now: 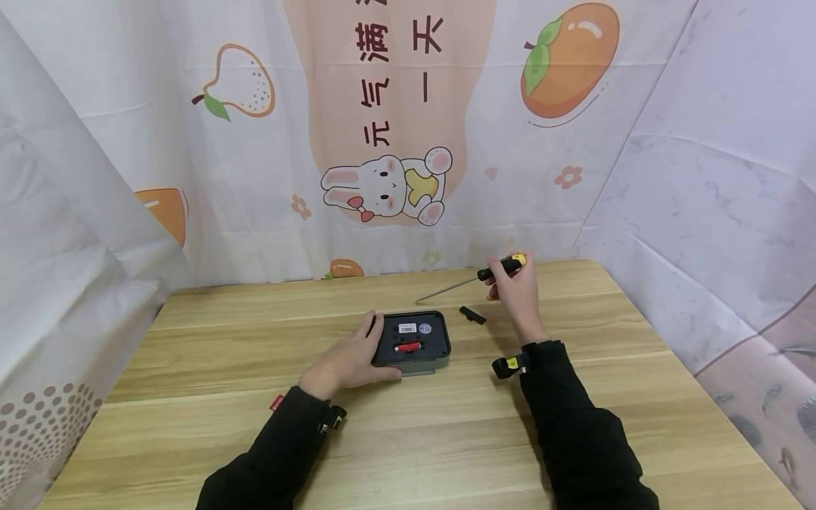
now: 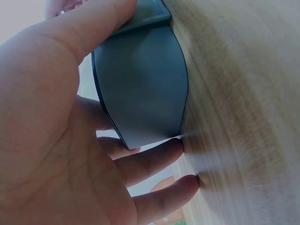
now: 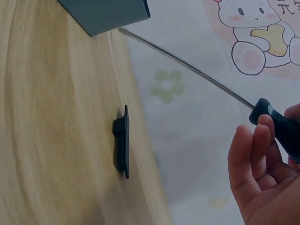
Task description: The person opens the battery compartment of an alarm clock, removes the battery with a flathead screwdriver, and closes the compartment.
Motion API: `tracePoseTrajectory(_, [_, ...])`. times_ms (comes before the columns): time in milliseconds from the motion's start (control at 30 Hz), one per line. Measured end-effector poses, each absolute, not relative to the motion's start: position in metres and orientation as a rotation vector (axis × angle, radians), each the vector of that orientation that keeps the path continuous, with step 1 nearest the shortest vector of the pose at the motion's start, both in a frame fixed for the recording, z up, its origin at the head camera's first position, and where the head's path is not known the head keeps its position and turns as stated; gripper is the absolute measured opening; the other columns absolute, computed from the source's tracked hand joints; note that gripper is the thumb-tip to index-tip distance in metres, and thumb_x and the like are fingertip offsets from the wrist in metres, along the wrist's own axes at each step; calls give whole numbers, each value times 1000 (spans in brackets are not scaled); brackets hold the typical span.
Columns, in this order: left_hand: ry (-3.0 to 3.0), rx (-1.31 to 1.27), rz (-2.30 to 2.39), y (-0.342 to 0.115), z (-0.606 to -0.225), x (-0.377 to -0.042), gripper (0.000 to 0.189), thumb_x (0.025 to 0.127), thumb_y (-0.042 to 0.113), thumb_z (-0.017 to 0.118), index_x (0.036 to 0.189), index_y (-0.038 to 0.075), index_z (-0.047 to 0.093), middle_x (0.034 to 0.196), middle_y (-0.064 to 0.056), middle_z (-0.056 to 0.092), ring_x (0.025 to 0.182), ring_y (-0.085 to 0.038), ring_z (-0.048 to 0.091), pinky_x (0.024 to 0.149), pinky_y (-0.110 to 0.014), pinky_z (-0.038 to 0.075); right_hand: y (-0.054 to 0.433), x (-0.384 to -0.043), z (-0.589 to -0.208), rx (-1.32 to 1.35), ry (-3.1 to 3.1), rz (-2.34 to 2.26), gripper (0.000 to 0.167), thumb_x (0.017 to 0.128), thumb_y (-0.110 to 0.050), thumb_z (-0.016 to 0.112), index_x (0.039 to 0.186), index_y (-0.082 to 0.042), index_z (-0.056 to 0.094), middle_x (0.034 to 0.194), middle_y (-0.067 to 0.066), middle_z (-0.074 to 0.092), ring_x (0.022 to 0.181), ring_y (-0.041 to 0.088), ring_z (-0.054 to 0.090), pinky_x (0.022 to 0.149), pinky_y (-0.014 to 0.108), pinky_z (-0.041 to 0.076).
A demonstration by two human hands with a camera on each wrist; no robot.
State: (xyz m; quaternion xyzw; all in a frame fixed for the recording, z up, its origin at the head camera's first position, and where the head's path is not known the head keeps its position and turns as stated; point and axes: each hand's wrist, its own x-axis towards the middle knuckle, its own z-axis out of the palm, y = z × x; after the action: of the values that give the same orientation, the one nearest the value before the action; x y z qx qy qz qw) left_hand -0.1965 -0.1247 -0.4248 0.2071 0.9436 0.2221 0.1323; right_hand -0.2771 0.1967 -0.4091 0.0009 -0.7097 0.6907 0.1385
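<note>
Worked before a softly creased, fruit-printed cloth (image 1: 484, 142) at a smooth wood-grained table (image 1: 204, 382), steadying there, with thumb and spread fingers of the left hand (image 1: 347, 360) bent round one end, a grey-and-black box (image 1: 435, 348) of rounded rectangular outline. Pinched in the right hand (image 1: 518, 292) the black-and-yellow handle of a screwdriver (image 1: 486, 273), holding its slim metal tip near the box's far edge. Included also a narrow black strip (image 1: 472, 315) right of the box and, within its dark recess, a glossy red cylinder (image 1: 408, 346).
</note>
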Motion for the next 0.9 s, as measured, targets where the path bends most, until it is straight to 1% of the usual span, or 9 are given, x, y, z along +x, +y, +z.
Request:
tracePoseTrajectory(100, [2739, 600, 646, -125, -425, -196, 114, 86, 59, 74, 163, 4, 11, 168, -20, 6, 144, -40, 34, 111, -49, 37, 197, -281, -416, 12, -2063, 1956, 42, 99, -28, 68, 121, -7, 40, 82, 23, 68, 47, 21, 60, 51, 37, 57])
tracePoseTrajectory(267, [2736, 601, 660, -124, -425, -196, 114, 86, 58, 75, 163, 3, 12, 168, -20, 6, 144, -40, 34, 110, -49, 37, 199, -283, -421, 29, -2114, 1896, 40, 97, -33, 70, 116, -10, 43, 85, 22, 68, 50, 17, 60, 53, 33, 57])
tracePoseTrajectory(400, [2741, 606, 656, -124, -425, -196, 113, 86, 59, 75, 163, 3, 12, 168, -20, 6, 144, -40, 35, 110, -50, 38, 204, -283, -421, 73, -2215, 1839, 47, 94, -37, 74, 118, -5, 49, 90, 20, 66, 57, 16, 63, 57, 33, 58])
tracePoseTrajectory(433, [2744, 608, 652, -124, -425, -196, 113, 86, 59, 75, 163, 3, 13, 168, -20, 6, 144, -40, 35, 110, -50, 38, 205, -283, -420, 94, -2259, 1811, 49, 94, -38, 74, 120, -4, 50, 92, 20, 66, 60, 17, 64, 59, 33, 59])
tracePoseTrajectory(500, [2747, 610, 648, -124, -425, -196, 113, 86, 59, 75, 163, 3, 13, 168, -20, 6, 144, -40, 35, 110, -50, 38, 208, -282, -419, 130, -2338, 1762, 53, 92, -40, 76, 121, -1, 54, 96, 20, 65, 67, 24, 68, 63, 36, 60])
tracePoseTrajectory(667, [2750, 611, 644, -124, -423, -196, 114, 85, 59, 75, 162, 3, 13, 168, -21, 6, 143, -41, 35, 110, -50, 38, 211, -283, -418, 170, -2531, 1641, 51, 90, -40, 78, 120, -3, 61, 107, 18, 64, 83, 43, 69, 73, 45, 59])
tracePoseTrajectory(767, [2751, 613, 643, -124, -423, -195, 114, 85, 60, 75, 162, 3, 13, 168, -21, 6, 143, -41, 35, 110, -50, 38, 211, -284, -419, 198, -2627, 1586, 48, 91, -37, 78, 121, -3, 63, 116, 19, 62, 86, 46, 67, 76, 49, 58])
tracePoseTrajectory(867, [2751, 614, 644, -124, -424, -195, 114, 85, 59, 75, 162, 3, 13, 168, -21, 7, 143, -41, 35, 110, -50, 38, 210, -286, -420, 228, -2698, 1523, 46, 92, -35, 78, 122, -3, 65, 122, 18, 62, 92, 44, 66, 79, 51, 56])
tracePoseTrajectory(900, [2751, 614, 643, -124, -424, -195, 114, 85, 59, 75, 162, 3, 13, 168, -21, 7, 143, -41, 35, 110, -49, 38, 211, -287, -421, 252, -2722, 1483, 46, 92, -35, 77, 123, -2, 66, 124, 19, 62, 97, 42, 65, 83, 51, 54])
